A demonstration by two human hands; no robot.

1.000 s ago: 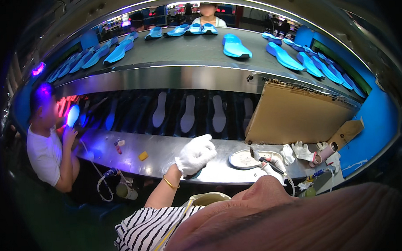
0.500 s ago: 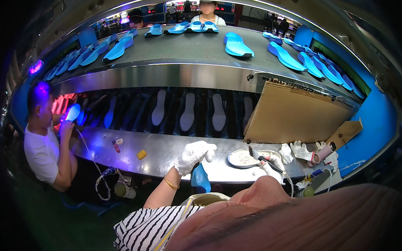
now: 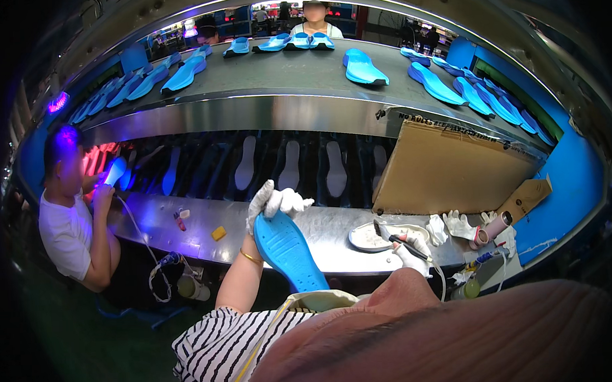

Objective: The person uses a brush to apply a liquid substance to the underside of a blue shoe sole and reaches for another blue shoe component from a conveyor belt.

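My left hand [image 3: 273, 202] (white glove) grips blue shoe sole [image 3: 288, 252] by its top end — my right hand [image 3: 410, 249] clenched round brush [image 3: 398, 238] over glue dish [image 3: 378, 237].

Head-worn fisheye, looking forward and down from above a striped shoulder and a face that fill the lower edge. Close to the steel surface [image 3: 185, 219] and the gloved left hand [image 3: 274, 202] with its blue sole [image 3: 288, 251]; farther off, the dark lower belt and the upper conveyor [image 3: 282, 74], bent toward the rim. Single view only, nothing shared with another.
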